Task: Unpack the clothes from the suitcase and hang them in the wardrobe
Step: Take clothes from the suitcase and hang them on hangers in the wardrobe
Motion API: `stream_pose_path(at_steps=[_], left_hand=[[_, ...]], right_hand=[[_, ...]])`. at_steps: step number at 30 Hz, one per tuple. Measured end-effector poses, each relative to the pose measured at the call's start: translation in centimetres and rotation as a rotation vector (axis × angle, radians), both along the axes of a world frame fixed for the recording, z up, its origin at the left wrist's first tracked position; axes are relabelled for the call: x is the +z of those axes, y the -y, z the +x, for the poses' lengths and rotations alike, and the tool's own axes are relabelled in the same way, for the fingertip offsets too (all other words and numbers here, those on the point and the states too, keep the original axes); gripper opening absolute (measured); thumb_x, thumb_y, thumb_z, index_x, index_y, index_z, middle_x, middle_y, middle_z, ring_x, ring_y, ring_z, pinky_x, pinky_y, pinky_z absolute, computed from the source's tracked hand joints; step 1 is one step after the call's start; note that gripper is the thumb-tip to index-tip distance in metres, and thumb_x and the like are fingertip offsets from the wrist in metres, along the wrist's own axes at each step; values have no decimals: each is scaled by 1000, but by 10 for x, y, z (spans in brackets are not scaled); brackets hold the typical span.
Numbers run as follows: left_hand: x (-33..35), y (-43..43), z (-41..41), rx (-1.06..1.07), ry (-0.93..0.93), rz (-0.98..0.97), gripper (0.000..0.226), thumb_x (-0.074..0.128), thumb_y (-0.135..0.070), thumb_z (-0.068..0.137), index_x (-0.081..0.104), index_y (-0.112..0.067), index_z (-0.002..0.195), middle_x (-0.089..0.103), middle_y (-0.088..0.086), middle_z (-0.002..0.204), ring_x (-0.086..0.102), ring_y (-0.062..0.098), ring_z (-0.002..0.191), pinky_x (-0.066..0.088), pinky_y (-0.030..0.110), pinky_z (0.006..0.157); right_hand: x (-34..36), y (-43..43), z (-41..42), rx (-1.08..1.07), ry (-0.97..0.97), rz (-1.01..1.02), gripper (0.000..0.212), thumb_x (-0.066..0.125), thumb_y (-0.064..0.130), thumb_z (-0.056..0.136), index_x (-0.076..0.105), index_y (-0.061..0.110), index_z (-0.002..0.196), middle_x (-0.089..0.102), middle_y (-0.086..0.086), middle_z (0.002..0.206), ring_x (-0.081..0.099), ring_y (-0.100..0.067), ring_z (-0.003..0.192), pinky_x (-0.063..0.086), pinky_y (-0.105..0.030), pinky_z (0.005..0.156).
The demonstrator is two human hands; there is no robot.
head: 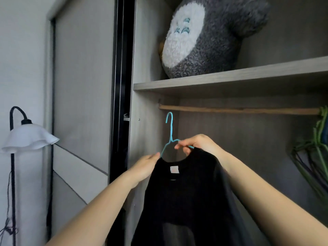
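Observation:
A black top (184, 196) with a white neck label hangs on a light blue wire hanger (170, 129), held up inside the open wardrobe. My right hand (198, 144) pinches the hanger's right arm at the collar. My left hand (145, 166) grips the garment's left shoulder where the hanger enters it. The hanger's hook sits just below the wooden rail (239, 110), near the rail's left end, apart from it. The suitcase is out of view.
A grey and white plush toy (209, 38) lies on the shelf (230, 77) above the rail. Several green and dark hangers (317, 148) hang at the rail's right end. A floor lamp with a white shade (28, 137) stands at the left beside the sliding door (83, 86).

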State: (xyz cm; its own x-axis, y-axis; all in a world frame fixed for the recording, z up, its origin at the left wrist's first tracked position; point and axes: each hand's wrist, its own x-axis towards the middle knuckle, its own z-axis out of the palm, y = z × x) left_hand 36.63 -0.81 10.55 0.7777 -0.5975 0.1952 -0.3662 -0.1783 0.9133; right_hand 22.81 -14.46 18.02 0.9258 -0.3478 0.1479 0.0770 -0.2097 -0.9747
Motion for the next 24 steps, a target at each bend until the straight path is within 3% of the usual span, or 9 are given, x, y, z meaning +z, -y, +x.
stream_pose_path(at_steps=[2, 4, 7, 12, 14, 17, 19, 21, 24], left_hand=[[11, 19, 4, 10, -69, -114, 41, 42, -45, 100, 64, -18, 122, 63, 3, 124, 59, 18, 112, 47, 30, 95], [21, 31, 4, 11, -110, -209, 35, 45, -39, 101, 70, -14, 100, 70, 7, 106, 64, 20, 95, 49, 30, 76], [34, 40, 6, -16, -91, -246, 38, 45, -38, 101, 71, -11, 90, 75, 9, 93, 69, 25, 86, 48, 30, 67], [58, 44, 11, -52, -63, -228, 40, 40, -40, 102, 69, -12, 101, 72, 7, 95, 67, 19, 81, 53, 31, 75], [58, 52, 17, -32, -45, -185, 34, 43, -41, 101, 67, -17, 103, 70, 3, 96, 65, 17, 81, 54, 28, 72], [34, 68, 36, 75, 94, -102, 18, 57, -38, 93, 70, -25, 98, 71, -5, 84, 64, 17, 78, 54, 38, 83], [13, 75, 53, 187, 308, -2, 16, 59, -29, 89, 71, -24, 98, 74, -6, 84, 69, 17, 84, 54, 40, 87], [-2, 77, 68, 320, 477, 109, 21, 52, -17, 92, 69, -25, 103, 74, -4, 88, 68, 20, 92, 53, 37, 83], [-11, 75, 96, 431, 560, 161, 30, 46, -14, 97, 66, -34, 108, 72, -7, 86, 68, 17, 89, 53, 31, 76]], right_hand=[[0, 10, 22, -106, 100, 10, 20, 57, 8, 92, 66, -2, 77, 46, 2, 40, 38, -7, 33, 31, -18, 39], [-1, 19, 46, -209, 219, 13, 24, 57, 10, 93, 63, 2, 71, 47, 3, 41, 40, -8, 34, 31, -21, 43], [-1, 33, 78, -308, 385, -36, 26, 59, 12, 91, 63, 4, 67, 49, -1, 50, 42, -11, 44, 33, -25, 50], [8, 56, 136, -426, 420, -120, 39, 54, 16, 96, 53, 9, 58, 49, -1, 52, 44, -11, 48, 34, -23, 51], [6, 66, 161, -449, 386, -127, 32, 53, 19, 97, 57, 4, 69, 54, -4, 59, 50, -17, 56, 37, -26, 59], [-5, 83, 192, -382, 287, -144, 20, 52, 19, 97, 59, 3, 87, 58, -7, 72, 56, -21, 68, 41, -26, 65], [-13, 89, 207, -266, 233, -140, 7, 54, 10, 92, 53, 7, 86, 53, -6, 67, 51, -16, 56, 39, -21, 51], [-18, 92, 218, -183, 163, -188, 9, 55, 4, 84, 51, 8, 78, 47, -8, 58, 44, -12, 40, 31, -19, 37], [-20, 98, 242, -109, 105, -230, 17, 56, 2, 82, 53, 6, 65, 46, -11, 50, 39, -11, 31, 29, -22, 38]])
